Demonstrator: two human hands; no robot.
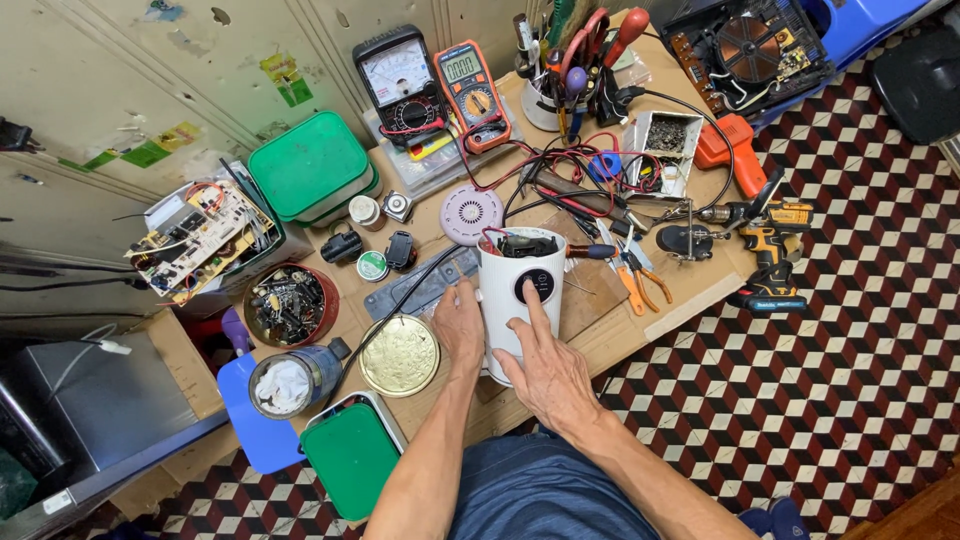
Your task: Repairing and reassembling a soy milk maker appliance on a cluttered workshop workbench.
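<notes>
A white cylindrical appliance point(508, 275) lies on the low wooden bench point(625, 325) with its open end, full of wires, pointing away from me. My left hand point(458, 325) grips its left side. My right hand point(545, 365) rests on its top, the index finger stretched onto the round black control panel point(534, 286). A black cable point(395, 310) runs from the appliance toward the left. A round white perforated cover point(471, 214) lies just behind it.
Behind stand two multimeters point(437, 85), a cup of tools point(560, 75) and tangled leads. Orange pliers point(632, 275) and a cordless drill point(768, 245) lie to the right. On the left are a circuit board point(200, 235), a tin of parts point(290, 305), a brass lid point(400, 355) and green-lidded boxes point(352, 458).
</notes>
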